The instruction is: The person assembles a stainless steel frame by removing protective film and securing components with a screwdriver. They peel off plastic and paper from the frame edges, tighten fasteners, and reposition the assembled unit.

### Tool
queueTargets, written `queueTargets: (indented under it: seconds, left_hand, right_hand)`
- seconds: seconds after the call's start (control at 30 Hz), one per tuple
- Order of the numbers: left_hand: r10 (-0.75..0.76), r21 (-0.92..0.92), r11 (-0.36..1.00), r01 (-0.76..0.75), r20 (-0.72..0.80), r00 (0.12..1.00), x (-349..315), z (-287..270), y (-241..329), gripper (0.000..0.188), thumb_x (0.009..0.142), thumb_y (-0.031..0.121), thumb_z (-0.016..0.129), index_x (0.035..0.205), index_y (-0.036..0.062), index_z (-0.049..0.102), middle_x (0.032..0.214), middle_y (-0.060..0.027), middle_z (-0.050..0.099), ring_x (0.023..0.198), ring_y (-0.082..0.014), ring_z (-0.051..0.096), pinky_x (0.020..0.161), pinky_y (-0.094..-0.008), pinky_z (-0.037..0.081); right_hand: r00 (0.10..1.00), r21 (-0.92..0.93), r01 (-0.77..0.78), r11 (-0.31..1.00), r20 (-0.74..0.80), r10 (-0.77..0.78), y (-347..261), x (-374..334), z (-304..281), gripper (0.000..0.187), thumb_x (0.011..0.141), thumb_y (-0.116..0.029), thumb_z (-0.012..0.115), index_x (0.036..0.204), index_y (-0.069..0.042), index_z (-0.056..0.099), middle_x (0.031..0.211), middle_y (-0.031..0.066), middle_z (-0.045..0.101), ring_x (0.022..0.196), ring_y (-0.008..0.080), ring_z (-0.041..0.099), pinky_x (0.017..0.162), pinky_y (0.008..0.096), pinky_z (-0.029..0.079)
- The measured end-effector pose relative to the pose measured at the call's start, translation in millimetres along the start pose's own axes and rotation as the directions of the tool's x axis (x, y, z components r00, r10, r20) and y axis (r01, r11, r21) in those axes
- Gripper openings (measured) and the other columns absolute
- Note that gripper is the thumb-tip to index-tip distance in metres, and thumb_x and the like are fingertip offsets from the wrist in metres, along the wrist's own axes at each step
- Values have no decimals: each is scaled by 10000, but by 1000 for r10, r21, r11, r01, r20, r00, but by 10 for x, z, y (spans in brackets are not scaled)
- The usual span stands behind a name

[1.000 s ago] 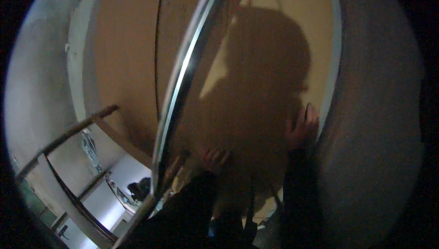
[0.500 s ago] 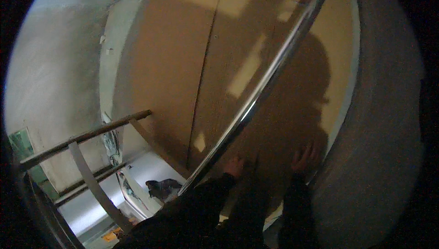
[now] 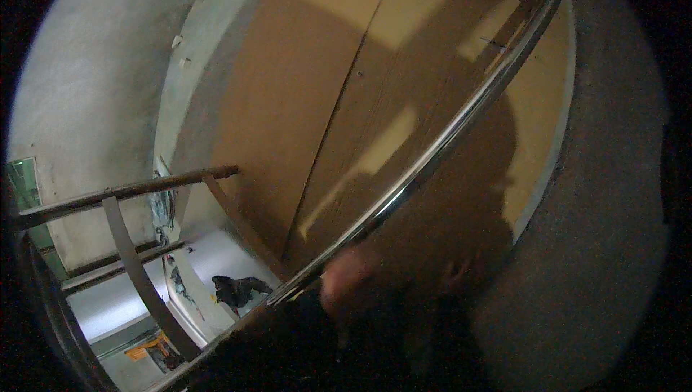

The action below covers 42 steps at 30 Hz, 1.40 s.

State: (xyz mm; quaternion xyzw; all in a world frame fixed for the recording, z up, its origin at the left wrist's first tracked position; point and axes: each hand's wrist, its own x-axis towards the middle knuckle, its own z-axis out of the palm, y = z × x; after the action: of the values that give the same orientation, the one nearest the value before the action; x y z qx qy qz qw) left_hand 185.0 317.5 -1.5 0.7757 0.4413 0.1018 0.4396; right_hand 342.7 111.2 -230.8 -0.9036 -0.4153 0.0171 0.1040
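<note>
A shiny metal pole point(image 3: 432, 150) slants from upper right to lower left across a large brown board point(image 3: 281, 104), which has a dark straight seam. My left hand point(image 3: 349, 280) is close beside the pole's lower part, smeared by motion. Whether it touches the pole I cannot tell. Over the shadowed lower right of the board is my right hand point(image 3: 460, 271), dim and blurred, its fingers hard to make out. Both dark sleeves merge into the shade at the bottom.
At left, a frame of dark rails point(image 3: 130, 192) with a curved bar stands before a pale wall point(image 3: 94, 82). Below it are a dark crumpled thing point(image 3: 238, 291) on a light surface and an orange item point(image 3: 140, 349). Shadows cover much of the board.
My left hand has come nearer and looks larger beside the pole. My right hand, earlier with fingers spread at the board, has drawn back lower. The whole view has tilted slightly.
</note>
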Motion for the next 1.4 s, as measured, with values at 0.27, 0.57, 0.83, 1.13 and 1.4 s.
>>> queueTargets:
  seconds: [0.27,0.57,0.83,1.13,1.4]
  left_hand:
    - [408,535,812,-231,-239,881,3166,-400,-1574,280,833,57,558,1113,56,543,1144,-167,519,1006,-310,538,825,-381,460]
    - [113,694,707,-138,82,990,3539,-168,-1962,181,850,88,496,990,-6,562,1016,-208,546,966,-348,533,765,-432,473]
    - [-63,172,981,88,-143,988,3426,-149,-1895,130,868,101,488,934,-5,525,863,-159,567,822,-325,570,713,-403,461]
    - [-118,-838,485,-251,-347,930,2463,213,834,203,863,200,559,977,49,487,859,-52,532,771,-160,512,674,-296,457]
    - [246,-740,618,-267,-141,959,-458,352,1421,153,879,214,536,846,64,526,701,-7,494,659,-103,483,589,-268,415]
  right_hand:
    - [997,7,-27,1000,78,26,180,-81,96,555,847,-339,524,1288,-20,413,1350,219,366,1225,405,356,1002,538,292]
    - [999,38,5,999,54,-7,186,-110,7,662,784,-319,601,1333,-30,368,1364,211,347,1260,403,313,1033,539,246]
    - [950,-184,-155,971,244,198,22,83,-115,591,810,-382,561,1301,-78,436,1346,178,388,1226,367,376,1003,534,293]
    - [884,-198,-41,979,-465,-57,559,394,398,499,851,-358,526,1289,-126,468,1348,142,398,1221,314,393,976,465,349]
    - [951,-254,-61,965,-310,-21,597,589,256,393,871,-345,505,1203,-142,556,1216,86,537,1058,285,531,864,434,440]
